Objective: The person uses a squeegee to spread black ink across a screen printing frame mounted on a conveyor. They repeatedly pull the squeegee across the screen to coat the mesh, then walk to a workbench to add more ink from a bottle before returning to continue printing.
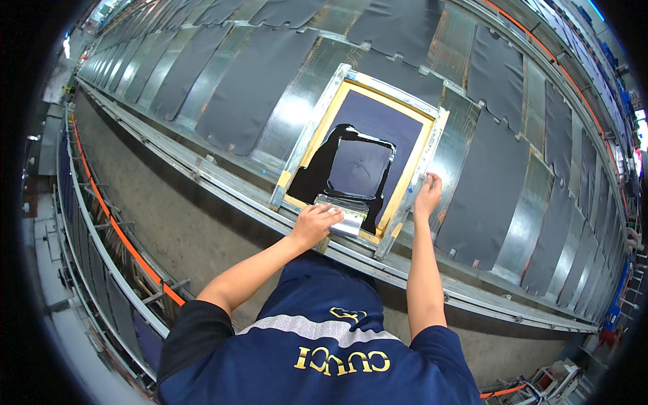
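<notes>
A screen-printing frame (295,160) with metal rails and yellow-taped inner edges lies tilted on the long table in front of me. Its dark mesh (398,121) carries wet black ink (317,169) around a squarish grey-blue patch (360,167). My left hand (315,224) grips a wide metal squeegee (347,221) at the frame's near end, where the blade meets the ink. Beside the right rail, my right hand (426,196) is closed with its fingers curled at the rail's outer edge. Whether it grips the rail firmly is hard to see.
Dark fabric panels (482,189) alternate with bare shiny metal strips (297,101) along the table. A metal rail (236,204) with small stops edges its near side. Behind on the left, an orange strip (111,219) runs along another table, across a grey floor aisle (148,175).
</notes>
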